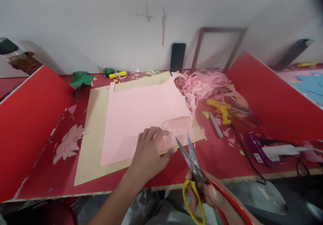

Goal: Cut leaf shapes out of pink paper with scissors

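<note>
A large pink paper sheet (pixel 141 114) lies on a tan board (pixel 92 151) on the red table. My left hand (pixel 150 152) rests on the sheet's near right corner, fingers curled and pinching the paper's edge where it lifts. My right hand (pixel 207 193) grips scissors (pixel 193 164) with yellow and red handles. Their blades are slightly apart and point up toward the sheet's right corner, just beside my left fingers.
Pink paper scraps (pixel 207 83) pile at the back right beside a yellow glue gun (pixel 222 109). A purple device (pixel 257 147) with cables sits at the right. Red panels (pixel 272 97) slope up on both sides. Pink cutouts (pixel 68 144) lie left; green paper (pixel 81 78) lies behind.
</note>
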Tool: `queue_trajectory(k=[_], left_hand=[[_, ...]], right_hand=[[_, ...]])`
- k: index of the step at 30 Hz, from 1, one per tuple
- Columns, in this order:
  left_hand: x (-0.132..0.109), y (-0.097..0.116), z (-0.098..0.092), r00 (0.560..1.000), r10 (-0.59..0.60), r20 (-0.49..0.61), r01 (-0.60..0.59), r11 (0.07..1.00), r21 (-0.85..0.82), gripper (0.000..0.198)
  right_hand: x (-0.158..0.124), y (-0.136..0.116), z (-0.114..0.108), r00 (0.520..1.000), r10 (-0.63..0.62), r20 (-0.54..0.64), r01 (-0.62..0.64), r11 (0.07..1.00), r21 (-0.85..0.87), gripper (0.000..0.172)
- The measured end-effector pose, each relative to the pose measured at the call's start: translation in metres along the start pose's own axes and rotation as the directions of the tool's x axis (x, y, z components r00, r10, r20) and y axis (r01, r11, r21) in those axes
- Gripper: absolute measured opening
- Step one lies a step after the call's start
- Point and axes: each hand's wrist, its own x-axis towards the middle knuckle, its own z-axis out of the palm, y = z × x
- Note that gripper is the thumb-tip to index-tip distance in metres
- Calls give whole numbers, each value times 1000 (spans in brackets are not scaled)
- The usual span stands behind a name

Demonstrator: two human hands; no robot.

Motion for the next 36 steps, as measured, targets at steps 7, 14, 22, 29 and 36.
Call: queue_trajectory(k=[7,14,22,29,36], left_hand=[[65,33,13,996,50,74,-51,999,12,33],[126,48,57,995,82,66,-88,991,105,19],[158,-3,42,930,-258,261,367,673,-642,12],[151,-36,13,888,-449,101,379,588,-714,21],[64,2,11,987,-5,161,13,999,-50,23]], right_hand=[[2,-8,-31,995,-86,-58,95,981,171,70],[-3,-18,-30,912,-218,-348,260,962,79,42],[-5,-30,-32,865,-276,-419,304,953,1,39],[1,-43,-35,874,-291,-388,229,953,-199,46],[9,-40,-34,811,-369,-455,148,881,-450,43]])
